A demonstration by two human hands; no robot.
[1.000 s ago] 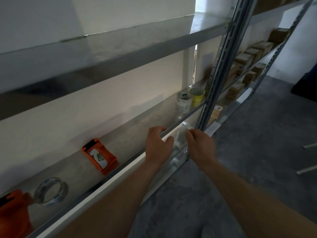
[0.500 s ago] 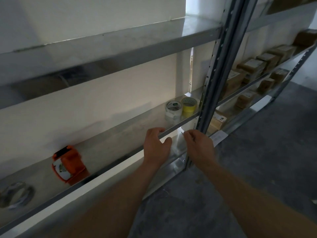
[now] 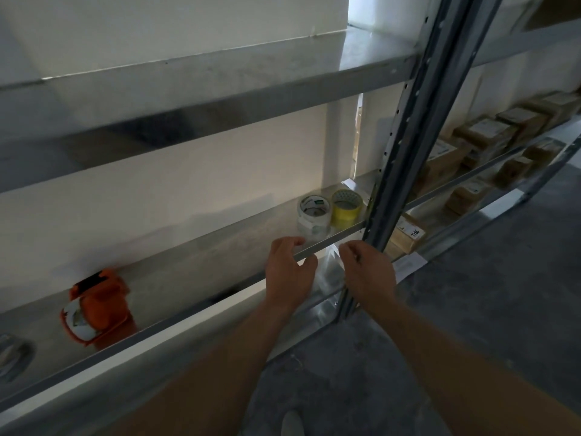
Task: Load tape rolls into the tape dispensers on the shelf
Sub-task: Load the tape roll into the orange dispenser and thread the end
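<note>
An orange tape dispenser (image 3: 97, 309) lies on the metal shelf (image 3: 195, 262), left of my hands. A clear tape roll (image 3: 12, 357) lies at the far left edge, blurred. Two stacked white rolls (image 3: 314, 212) and a yellow roll (image 3: 345, 206) stand at the shelf's right end, by the upright. My left hand (image 3: 290, 275) and my right hand (image 3: 367, 275) are close together at the shelf's front lip. Their curled fingers pinch a see-through plastic piece (image 3: 328, 269) stretched between them. What that piece is cannot be told.
A perforated steel upright (image 3: 408, 152) rises just right of my hands. A second shelf board (image 3: 220, 89) runs overhead. Brown boxes (image 3: 484, 136) fill the shelves of the bay to the right. Grey concrete floor (image 3: 471, 309) lies below.
Both hands stay at the shelf lip with the clear piece between them. My view has swung right, so the dispenser and clear roll sit further left in view.
</note>
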